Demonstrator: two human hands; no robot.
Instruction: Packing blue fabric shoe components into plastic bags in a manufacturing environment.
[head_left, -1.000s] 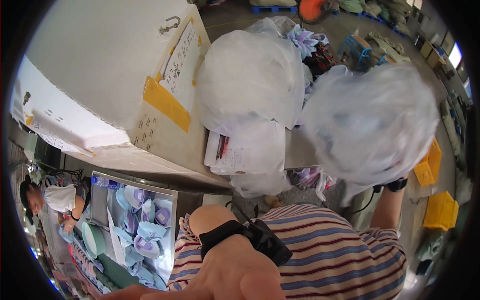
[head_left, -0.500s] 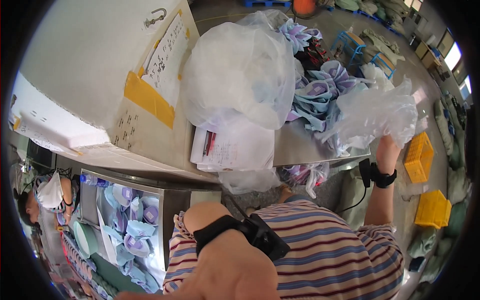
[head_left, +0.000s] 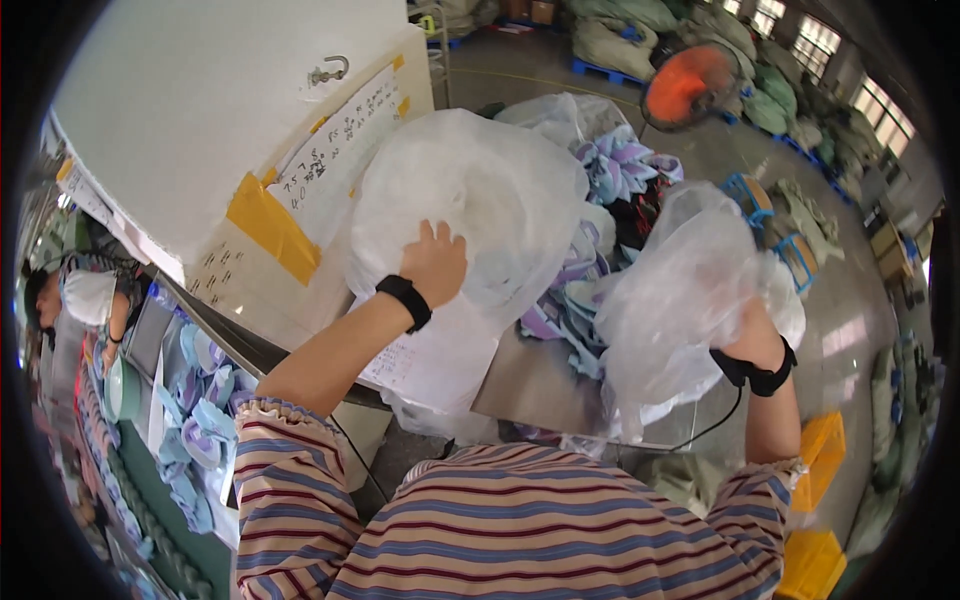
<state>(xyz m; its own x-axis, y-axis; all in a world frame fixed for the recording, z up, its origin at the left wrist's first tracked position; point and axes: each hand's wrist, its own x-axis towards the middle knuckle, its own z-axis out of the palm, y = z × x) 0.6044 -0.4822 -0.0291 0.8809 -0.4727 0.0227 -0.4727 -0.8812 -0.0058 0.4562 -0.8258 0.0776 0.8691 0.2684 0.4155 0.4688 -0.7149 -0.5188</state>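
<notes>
My left hand [head_left: 437,262] lies on the front of a large, bulging white translucent plastic bag [head_left: 500,190], fingers slightly apart and bent against the film. What fills that bag cannot be made out. On the right, my right hand [head_left: 748,330] grips a crumpled clear plastic bag [head_left: 675,290], its fingers partly hidden by the film. Between the two bags lies a heap of light blue and lilac fabric pieces [head_left: 572,305], shaped like shoe uppers. Below the white bag is a sheet of paper with writing [head_left: 450,360] on the metal table [head_left: 535,385].
A white cabinet [head_left: 250,90] with taped paper stands at the left. Lower left, a conveyor [head_left: 150,510] runs beside a tray of more blue pieces [head_left: 205,430], with another person [head_left: 90,300] beyond. Yellow crates [head_left: 820,455] stand at the right, an orange fan [head_left: 690,85] behind.
My left hand has swung up from the lower edge onto the white bag. The right hand has drawn the clear bag lower and leftward. The view has tilted up.
</notes>
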